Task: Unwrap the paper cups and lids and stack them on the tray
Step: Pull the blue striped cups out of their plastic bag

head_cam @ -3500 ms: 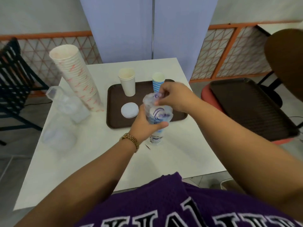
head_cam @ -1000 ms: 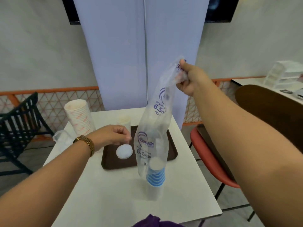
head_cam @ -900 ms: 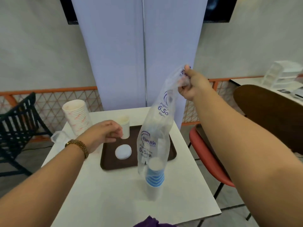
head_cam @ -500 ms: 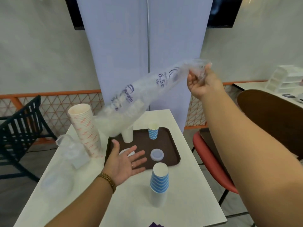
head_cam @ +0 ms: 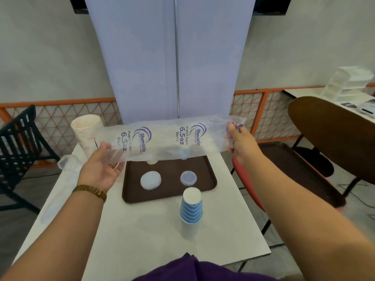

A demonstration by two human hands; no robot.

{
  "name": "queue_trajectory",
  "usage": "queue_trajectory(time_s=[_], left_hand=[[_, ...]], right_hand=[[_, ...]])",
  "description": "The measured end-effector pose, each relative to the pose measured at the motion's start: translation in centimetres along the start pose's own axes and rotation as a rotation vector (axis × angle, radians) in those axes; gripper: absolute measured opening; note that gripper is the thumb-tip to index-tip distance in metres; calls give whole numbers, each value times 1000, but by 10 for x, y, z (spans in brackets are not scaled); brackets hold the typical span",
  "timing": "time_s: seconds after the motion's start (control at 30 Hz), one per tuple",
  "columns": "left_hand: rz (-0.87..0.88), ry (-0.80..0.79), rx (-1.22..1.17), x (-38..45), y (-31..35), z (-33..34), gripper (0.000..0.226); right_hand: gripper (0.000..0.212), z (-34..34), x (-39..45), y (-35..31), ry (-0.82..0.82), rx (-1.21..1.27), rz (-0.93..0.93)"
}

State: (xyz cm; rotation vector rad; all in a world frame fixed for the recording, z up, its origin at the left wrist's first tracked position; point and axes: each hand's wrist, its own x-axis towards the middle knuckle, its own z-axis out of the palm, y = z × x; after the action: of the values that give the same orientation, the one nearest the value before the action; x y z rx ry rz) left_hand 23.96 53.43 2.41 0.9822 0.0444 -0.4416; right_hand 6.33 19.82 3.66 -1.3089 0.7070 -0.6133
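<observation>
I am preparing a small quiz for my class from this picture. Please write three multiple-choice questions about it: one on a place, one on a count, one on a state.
1. Where does the striped cup stack stand?
A. on the tray
B. on the table, nearer the person than the tray
C. on the chair

2. How many lids lie on the tray?
A. two
B. four
C. none

3. In what state is the plastic sleeve?
A. lying flat on the table
B. full of cups
C. empty, stretched in the air between both hands

Answers:
1 B: the stack stands upside down on the white table, apart from the tray's near edge.
2 A: a white lid and a greyer lid lie there.
3 C: the left hand and the right hand hold its ends above the tray, and no cups show inside.
</observation>
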Motion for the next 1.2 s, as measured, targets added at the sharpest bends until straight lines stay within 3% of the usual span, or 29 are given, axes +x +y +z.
queue_trajectory(time_s=[0.13,0.27,0.37,0.43,0.5,0.67,0.73,0.83,0.97,1.07,1.13,1.2], left_hand=[[68,199,74,9,-2,-3,11],[11,308,148,12,-18,-16,22],[-59,291,127,7,-35,-29,42],[-102,230,160,5,-48,-44,44],[-134,210,243,10,-62,-62,27],[-230,413,305,10,-102,-93,7],[-206,414,483,-1,-119,-102,15],[-245,467,545,-11,-133,-111,23],[-263,385,641,-12,-143,-124,41],[-259,478,855,-10,-146,-132,35],[-279,538,935,-11,-150,-133,32],[-274,597,954,-15,-156,-131,52]], right_hand=[[17,-14,5,13,57,185,49],[52,-18,-5,26,-124,186,191],[24,-18,-10,42,-263,20,272],[35,-14,-12,58,-220,-98,294],[37,-10,-12,74,-156,-171,285],[8,-4,-14,130,-51,-329,335],[8,-5,-18,154,-37,-302,416],[11,-8,-29,180,-39,-296,502],[11,-14,-36,199,1,-411,503],[15,-20,-33,212,66,-565,421],[28,-23,-33,217,82,-675,393],[49,-23,-35,218,108,-752,413]])
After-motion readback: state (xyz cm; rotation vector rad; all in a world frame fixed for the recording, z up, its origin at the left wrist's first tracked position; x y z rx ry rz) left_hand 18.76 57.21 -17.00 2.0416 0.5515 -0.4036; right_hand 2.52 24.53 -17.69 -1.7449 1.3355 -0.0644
